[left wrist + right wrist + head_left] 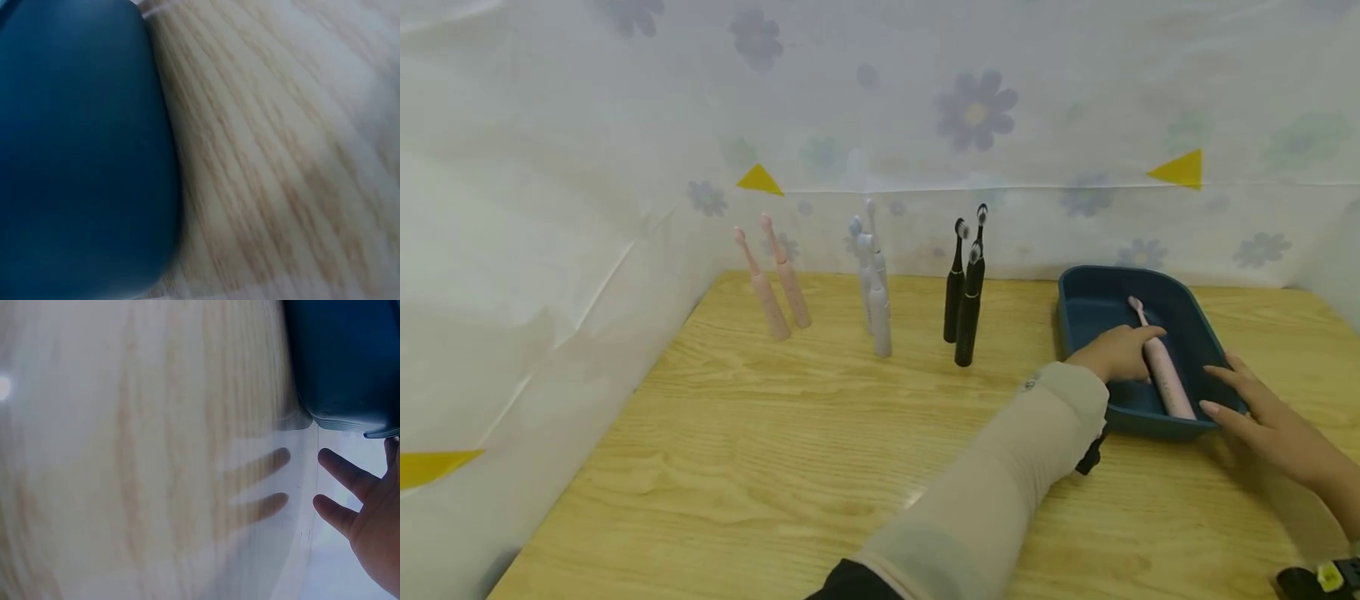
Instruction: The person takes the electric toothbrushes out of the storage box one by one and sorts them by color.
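Note:
A pink electric toothbrush [1168, 379] lies slanted inside the dark blue bin [1078, 292], its brush head toward the back. My left hand [1112, 354] reaches over the bin's left side and grips the toothbrush near its neck; part of the grip is hidden behind the fingers. At the bin's right front corner is my right hand [1273, 425], fingers spread and fingertips right at the rim. In the right wrist view that hand [381, 525] shows beside the bin's outer wall [344, 369]. The left wrist view has only the bin's side [81, 156] and wood surface.
On the wooden table [737, 467], left of the bin, stand upright electric toothbrushes in groups: pink ones [771, 304], white ones [880, 321] and black ones [967, 325]. A flowered sheet [880, 108] with yellow triangles [1183, 171] hangs behind them.

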The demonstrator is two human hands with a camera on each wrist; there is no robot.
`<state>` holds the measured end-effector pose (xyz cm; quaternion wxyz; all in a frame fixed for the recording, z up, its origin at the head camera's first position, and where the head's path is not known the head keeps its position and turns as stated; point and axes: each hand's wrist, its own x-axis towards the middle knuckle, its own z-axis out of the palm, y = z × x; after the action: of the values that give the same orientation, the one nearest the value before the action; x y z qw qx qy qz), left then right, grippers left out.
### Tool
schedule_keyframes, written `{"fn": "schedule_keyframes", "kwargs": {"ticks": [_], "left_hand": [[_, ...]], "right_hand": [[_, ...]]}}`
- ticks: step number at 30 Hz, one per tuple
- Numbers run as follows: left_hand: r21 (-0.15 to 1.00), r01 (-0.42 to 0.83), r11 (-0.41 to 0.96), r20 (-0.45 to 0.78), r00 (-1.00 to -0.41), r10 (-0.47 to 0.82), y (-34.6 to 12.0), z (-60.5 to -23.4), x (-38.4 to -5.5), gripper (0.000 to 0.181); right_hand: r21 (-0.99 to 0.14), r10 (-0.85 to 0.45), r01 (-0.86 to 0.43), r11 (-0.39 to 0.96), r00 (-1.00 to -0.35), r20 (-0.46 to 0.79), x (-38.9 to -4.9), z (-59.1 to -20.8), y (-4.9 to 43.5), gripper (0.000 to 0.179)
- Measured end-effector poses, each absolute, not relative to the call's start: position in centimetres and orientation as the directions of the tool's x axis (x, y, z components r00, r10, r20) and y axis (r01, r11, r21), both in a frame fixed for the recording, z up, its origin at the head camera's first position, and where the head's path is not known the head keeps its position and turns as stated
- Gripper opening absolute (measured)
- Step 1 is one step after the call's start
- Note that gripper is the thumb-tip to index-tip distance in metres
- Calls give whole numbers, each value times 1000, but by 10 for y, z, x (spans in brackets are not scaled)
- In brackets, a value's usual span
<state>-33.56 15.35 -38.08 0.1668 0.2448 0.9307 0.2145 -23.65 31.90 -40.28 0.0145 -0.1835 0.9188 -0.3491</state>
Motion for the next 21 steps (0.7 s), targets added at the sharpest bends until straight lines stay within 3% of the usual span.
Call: {"fn": "schedule_keyframes", "kwargs": {"ticks": [5, 10, 21], "left_hand": [[425, 411, 807, -268, -794, 545, 158, -385, -338, 73], [375, 430, 821, -308, -778, 548, 159, -387, -337, 62], [213, 434, 875, -388, -784, 484, 160, -387, -329, 51]], "right_hand": [[-647, -341, -323, 690, -934, 104, -236, -403, 320, 58], [-652, -346, -331, 682, -932, 110, -236, -404, 319, 57], [-651, -342, -331, 683, -933, 116, -235, -406, 318, 58]]}}
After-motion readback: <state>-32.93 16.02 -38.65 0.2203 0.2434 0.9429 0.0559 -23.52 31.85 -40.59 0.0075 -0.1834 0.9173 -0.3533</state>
